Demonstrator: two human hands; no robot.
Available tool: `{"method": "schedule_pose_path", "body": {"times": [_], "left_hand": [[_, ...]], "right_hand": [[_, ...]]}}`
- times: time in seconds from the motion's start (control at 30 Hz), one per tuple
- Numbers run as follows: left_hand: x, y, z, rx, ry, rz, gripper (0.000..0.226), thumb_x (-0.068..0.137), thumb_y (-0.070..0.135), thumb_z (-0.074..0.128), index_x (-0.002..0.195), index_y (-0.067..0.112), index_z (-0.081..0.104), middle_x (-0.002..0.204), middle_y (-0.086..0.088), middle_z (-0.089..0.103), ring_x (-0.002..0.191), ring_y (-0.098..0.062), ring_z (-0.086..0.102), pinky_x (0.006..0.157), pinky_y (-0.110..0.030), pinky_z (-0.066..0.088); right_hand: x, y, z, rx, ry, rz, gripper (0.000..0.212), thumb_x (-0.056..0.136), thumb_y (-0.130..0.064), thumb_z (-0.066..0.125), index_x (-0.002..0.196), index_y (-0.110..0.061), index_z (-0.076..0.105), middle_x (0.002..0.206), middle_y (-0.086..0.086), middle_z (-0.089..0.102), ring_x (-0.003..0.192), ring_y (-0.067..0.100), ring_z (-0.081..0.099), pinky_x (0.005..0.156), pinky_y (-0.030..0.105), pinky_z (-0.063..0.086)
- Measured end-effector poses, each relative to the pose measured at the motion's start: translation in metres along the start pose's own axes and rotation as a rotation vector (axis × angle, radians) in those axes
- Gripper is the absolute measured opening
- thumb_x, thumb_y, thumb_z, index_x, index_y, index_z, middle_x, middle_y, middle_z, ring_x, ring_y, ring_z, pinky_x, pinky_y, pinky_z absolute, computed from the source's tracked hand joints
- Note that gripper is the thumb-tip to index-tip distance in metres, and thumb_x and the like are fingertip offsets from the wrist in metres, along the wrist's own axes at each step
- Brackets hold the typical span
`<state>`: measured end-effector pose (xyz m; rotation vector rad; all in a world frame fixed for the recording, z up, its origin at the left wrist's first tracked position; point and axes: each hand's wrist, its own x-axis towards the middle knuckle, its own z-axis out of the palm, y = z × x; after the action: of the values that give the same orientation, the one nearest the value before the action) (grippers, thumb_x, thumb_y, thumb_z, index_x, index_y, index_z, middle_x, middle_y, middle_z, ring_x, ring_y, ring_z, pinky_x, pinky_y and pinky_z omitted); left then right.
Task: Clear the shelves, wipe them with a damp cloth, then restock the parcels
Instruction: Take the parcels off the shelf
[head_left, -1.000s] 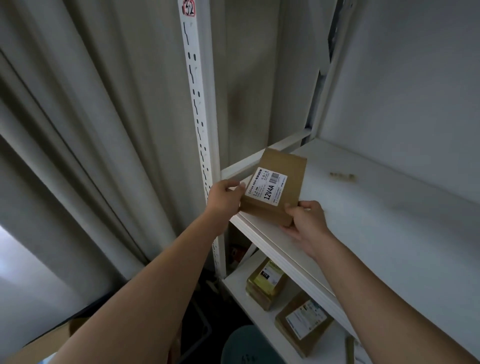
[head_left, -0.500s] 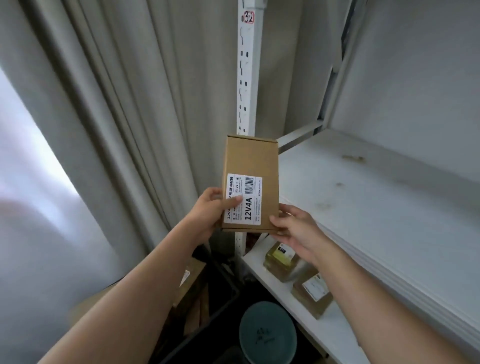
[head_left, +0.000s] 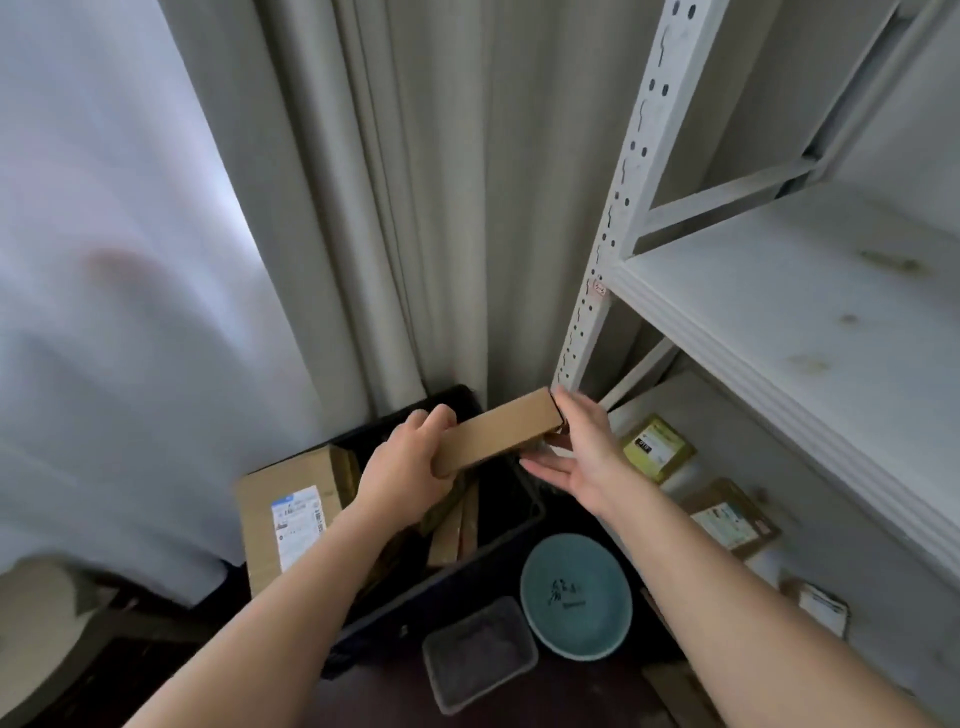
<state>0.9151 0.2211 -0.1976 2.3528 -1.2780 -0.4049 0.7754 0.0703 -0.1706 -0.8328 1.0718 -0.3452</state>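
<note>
A small brown cardboard parcel (head_left: 501, 434) hangs edge-up above a dark crate (head_left: 511, 525) on the floor. My left hand (head_left: 410, 467) grips its near end with curled fingers. At the parcel's far end my right hand (head_left: 582, 457) has its fingers spread straight, the palm touching or just off the box. The white upper shelf (head_left: 779, 312) on the right is bare and stained. On the lower shelf (head_left: 831, 551) lie three small parcels, one of which is a yellow-labelled parcel (head_left: 655, 448).
A large cardboard box (head_left: 291, 514) with a shipping label stands left of the crate, which holds more flat boxes. A teal bowl (head_left: 576, 597) and a clear plastic tub (head_left: 480, 652) sit on the floor. Grey curtains hang behind; the perforated shelf post (head_left: 618, 208) rises at right.
Both hands carried the parcel off the upper shelf, leftward and down to above the crate. It turned from label-up to edge-up. My right hand's fingers have opened.
</note>
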Motion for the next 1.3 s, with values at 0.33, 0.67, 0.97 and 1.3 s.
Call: {"method": "schedule_pose_path", "body": {"times": [0.33, 0.67, 0.97, 1.3], "left_hand": [[-0.017, -0.073, 0.124, 0.202, -0.101, -0.197, 0.065, 0.08, 0.022, 0.068, 0.13, 0.03, 0.027, 0.117, 0.006, 0.047, 0.102, -0.019, 0.054, 0.073, -0.03, 0.046], [-0.004, -0.114, 0.186, 0.279, -0.137, -0.234, 0.053, 0.087, 0.018, 0.059, 0.135, 0.021, 0.038, 0.124, 0.001, 0.053, 0.121, -0.021, 0.049, 0.117, -0.037, 0.023], [-0.004, -0.098, 0.189, 0.141, -0.135, -0.363, 0.051, 0.093, 0.017, 0.054, 0.141, 0.016, 0.037, 0.135, -0.005, 0.049, 0.118, -0.024, 0.052, 0.099, -0.035, 0.046], [-0.039, -0.055, 0.249, -0.111, -0.16, -0.321, 0.03, 0.097, 0.01, 0.04, 0.124, 0.017, 0.052, 0.12, 0.001, 0.051, 0.091, -0.018, 0.057, 0.074, -0.037, 0.052]], "right_hand": [[0.099, 0.118, -0.012, -0.219, 0.021, 0.214, 0.046, 0.099, -0.003, 0.048, 0.144, -0.011, 0.041, 0.132, 0.016, 0.055, 0.109, 0.031, 0.063, 0.086, 0.037, 0.057], [0.138, 0.178, -0.032, -0.238, -0.091, 0.343, 0.06, 0.098, -0.005, 0.048, 0.152, -0.019, 0.026, 0.145, 0.008, 0.045, 0.127, 0.027, 0.052, 0.099, 0.043, 0.048], [0.128, 0.172, -0.061, -0.203, -0.06, 0.303, 0.042, 0.099, -0.004, 0.048, 0.14, -0.012, 0.047, 0.129, 0.006, 0.053, 0.116, 0.025, 0.06, 0.096, 0.041, 0.052], [0.124, 0.185, -0.119, -0.235, 0.014, 0.296, 0.022, 0.098, -0.004, 0.047, 0.113, -0.011, 0.062, 0.105, 0.011, 0.071, 0.096, 0.022, 0.069, 0.087, 0.035, 0.055]]}}
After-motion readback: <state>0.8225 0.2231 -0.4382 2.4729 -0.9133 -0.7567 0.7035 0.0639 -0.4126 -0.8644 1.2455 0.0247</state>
